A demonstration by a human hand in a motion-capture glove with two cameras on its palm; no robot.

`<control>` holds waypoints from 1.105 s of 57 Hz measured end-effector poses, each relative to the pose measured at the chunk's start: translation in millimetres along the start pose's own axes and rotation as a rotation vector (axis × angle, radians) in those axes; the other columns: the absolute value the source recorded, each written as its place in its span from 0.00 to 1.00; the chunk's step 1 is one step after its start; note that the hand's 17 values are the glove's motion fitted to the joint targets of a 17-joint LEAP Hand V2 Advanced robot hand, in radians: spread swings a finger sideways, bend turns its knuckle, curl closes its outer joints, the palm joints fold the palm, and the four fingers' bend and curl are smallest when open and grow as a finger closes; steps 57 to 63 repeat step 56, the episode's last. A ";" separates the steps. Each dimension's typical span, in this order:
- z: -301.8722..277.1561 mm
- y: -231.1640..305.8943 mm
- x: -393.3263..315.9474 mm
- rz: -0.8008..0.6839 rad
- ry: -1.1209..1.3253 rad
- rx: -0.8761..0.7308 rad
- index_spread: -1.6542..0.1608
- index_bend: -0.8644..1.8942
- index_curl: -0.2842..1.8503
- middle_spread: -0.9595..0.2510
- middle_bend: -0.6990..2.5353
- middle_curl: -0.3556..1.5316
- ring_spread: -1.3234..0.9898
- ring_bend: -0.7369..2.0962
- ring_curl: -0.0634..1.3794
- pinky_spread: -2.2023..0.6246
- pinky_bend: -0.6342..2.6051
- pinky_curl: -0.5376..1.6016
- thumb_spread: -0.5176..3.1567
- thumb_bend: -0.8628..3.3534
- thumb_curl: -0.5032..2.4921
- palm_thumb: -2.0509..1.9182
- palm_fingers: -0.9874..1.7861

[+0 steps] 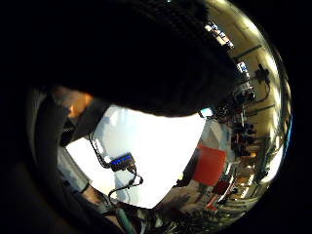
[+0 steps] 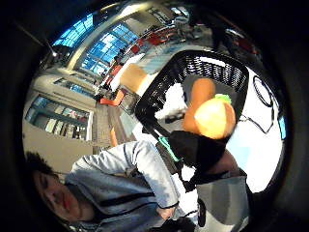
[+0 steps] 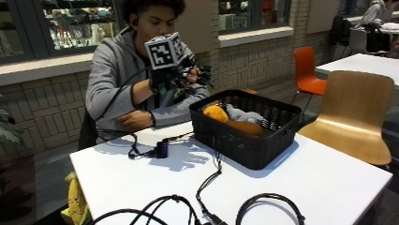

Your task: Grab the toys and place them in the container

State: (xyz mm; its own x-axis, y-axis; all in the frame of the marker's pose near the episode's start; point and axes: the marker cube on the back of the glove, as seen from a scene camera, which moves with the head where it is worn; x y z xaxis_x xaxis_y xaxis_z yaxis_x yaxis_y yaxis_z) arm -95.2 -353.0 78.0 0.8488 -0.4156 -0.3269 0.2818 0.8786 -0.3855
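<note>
Indoors: white tabletop (image 3: 324,183) carrying black cables (image 3: 205,187) and a small black hub (image 3: 161,149) with blue lights. Brick wall and windows behind the seated person in a grey hoodie (image 3: 115,70); orange chair (image 3: 308,70) and wooden chair (image 3: 355,112) to the side; further tables beyond.

Container: black woven basket (image 3: 249,140), upright on the tabletop, just in front of the person. Contents: orange plush toy (image 3: 240,125) with a yellow-orange rounded part (image 3: 215,112), and a grey plush toy (image 3: 246,115) beside it, all lying inside the basket.

Right hand (image 3: 178,77): gloved, raised at chest height above the tabletop, near the basket's rim on the person's side, apart from it. No toy seen in it; whether the fingers are curled or straight cannot be told. Bare hand (image 3: 134,121): resting on the tabletop edge.
</note>
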 end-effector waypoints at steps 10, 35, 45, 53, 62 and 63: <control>-0.6 88.7 32.2 0.142 0.096 -0.006 0.75 0.35 0.24 0.83 0.26 0.41 0.52 0.39 0.34 0.78 0.55 0.42 0.49 0.20 0.29 0.52 0.31; 28.1 288.4 64.7 0.542 0.005 0.025 0.75 0.37 0.25 0.83 0.27 0.38 0.52 0.38 0.33 0.78 0.53 0.41 0.51 0.20 0.28 0.54 0.33; 34.3 306.8 82.6 0.592 -0.002 0.094 0.75 0.36 0.25 0.83 0.27 0.38 0.52 0.38 0.32 0.78 0.52 0.41 0.52 0.20 0.28 0.54 0.34; 36.0 322.4 87.4 0.552 0.009 0.063 0.75 0.36 0.24 0.83 0.27 0.39 0.52 0.39 0.32 0.78 0.52 0.41 0.52 0.20 0.27 0.54 0.34; 35.8 323.1 90.6 0.540 0.011 0.065 0.75 0.36 0.24 0.83 0.27 0.39 0.52 0.39 0.32 0.78 0.52 0.41 0.52 0.20 0.27 0.54 0.34; 35.8 323.1 90.6 0.540 0.011 0.065 0.75 0.36 0.24 0.83 0.27 0.39 0.52 0.39 0.32 0.78 0.52 0.41 0.52 0.20 0.27 0.54 0.34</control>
